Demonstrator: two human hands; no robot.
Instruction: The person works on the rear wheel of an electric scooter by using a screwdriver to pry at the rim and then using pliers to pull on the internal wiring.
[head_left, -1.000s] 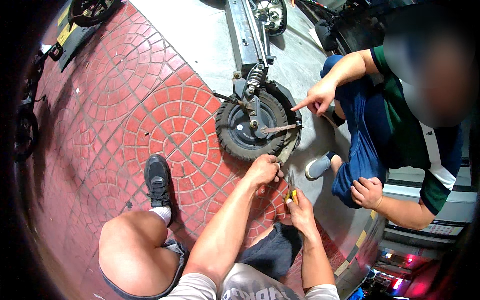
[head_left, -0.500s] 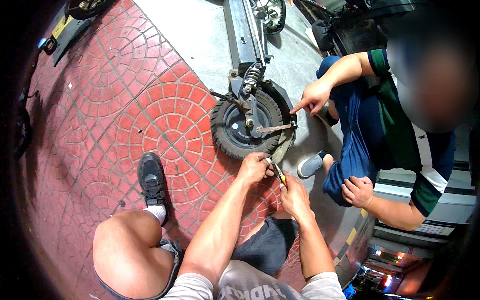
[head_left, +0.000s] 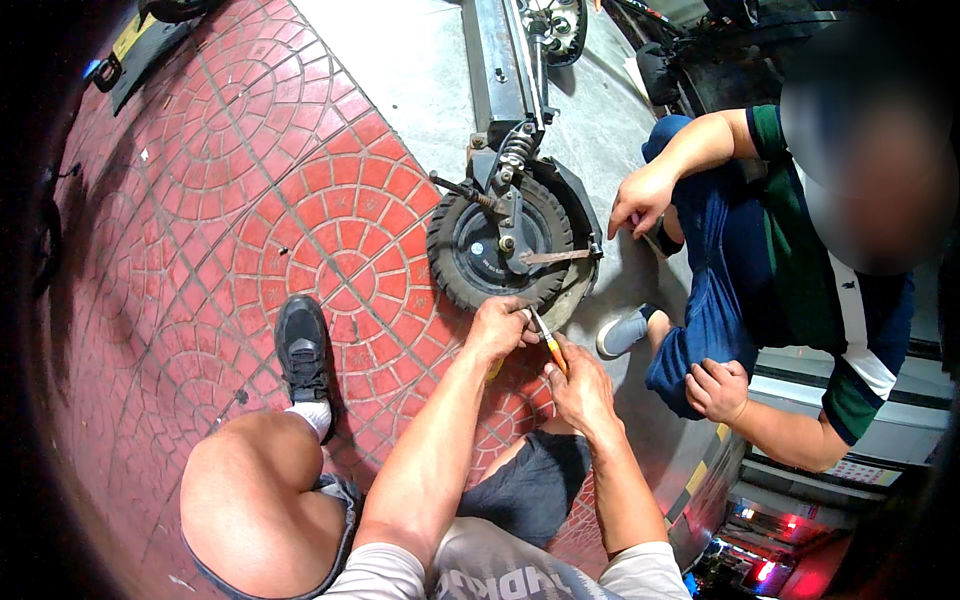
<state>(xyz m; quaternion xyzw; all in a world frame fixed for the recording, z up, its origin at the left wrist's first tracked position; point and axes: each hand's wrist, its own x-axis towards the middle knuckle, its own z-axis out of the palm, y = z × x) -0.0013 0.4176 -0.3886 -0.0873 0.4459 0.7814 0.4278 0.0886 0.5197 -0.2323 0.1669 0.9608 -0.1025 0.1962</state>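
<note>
A black scooter wheel (head_left: 505,255) lies on its side on the paving, its fender on the right and its frame running up and away. My left hand (head_left: 497,328) rests at the tyre's lower edge, fingers pinched on the metal tip of a tool. My right hand (head_left: 578,385) grips that tool, an orange-handled screwdriver (head_left: 549,347), just below the tyre. Its tip points up at the gap between tyre and fender.
Another person crouches on the right in a green top and blue trousers, one hand (head_left: 638,200) beside the fender, the other (head_left: 717,388) on a knee. My left knee (head_left: 255,490) and black shoe (head_left: 302,345) sit on red patterned bricks (head_left: 250,200). More scooter parts lie at the top.
My hands and the screwdriver have stayed at the tyre's lower edge. The other person's pointing hand has pulled back from the wheel. The view has shifted slightly.
</note>
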